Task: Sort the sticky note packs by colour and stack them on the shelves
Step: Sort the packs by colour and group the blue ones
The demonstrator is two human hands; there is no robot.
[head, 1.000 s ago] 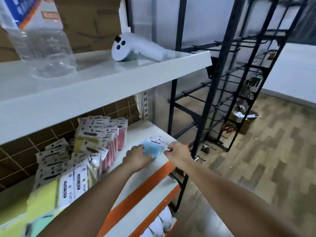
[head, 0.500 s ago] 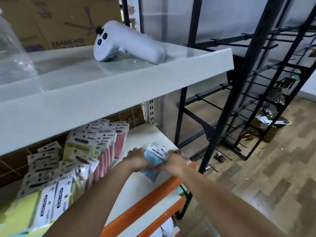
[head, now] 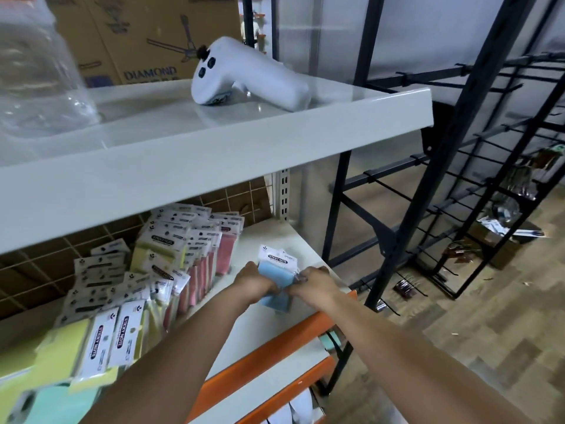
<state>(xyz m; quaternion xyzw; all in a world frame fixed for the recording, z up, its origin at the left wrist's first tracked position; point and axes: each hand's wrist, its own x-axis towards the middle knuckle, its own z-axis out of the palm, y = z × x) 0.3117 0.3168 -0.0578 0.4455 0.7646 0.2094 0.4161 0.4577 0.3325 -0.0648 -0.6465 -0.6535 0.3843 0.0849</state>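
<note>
Packs in yellow and pink fill the shelf at 9 o'clock. Left hand and right hand grip the blue pack between them, fingers clamped on its sides; its long axis runs 11 to 5 o'clock, white header toward 11. Black rack and wood floor lie at 3 o'clock.

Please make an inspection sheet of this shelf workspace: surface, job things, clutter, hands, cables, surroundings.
Surface: white middle shelf board with orange front edge.
Job's things: blue sticky note packs held between both hands; pink packs, yellow packs in rows to the left.
Clutter: white handheld controller, clear plastic bottle on the upper shelf.
Hands: left hand and right hand grip the blue packs.
Cables: nothing seen.
Surroundings: black wire display rack, brown cardboard box.
</note>
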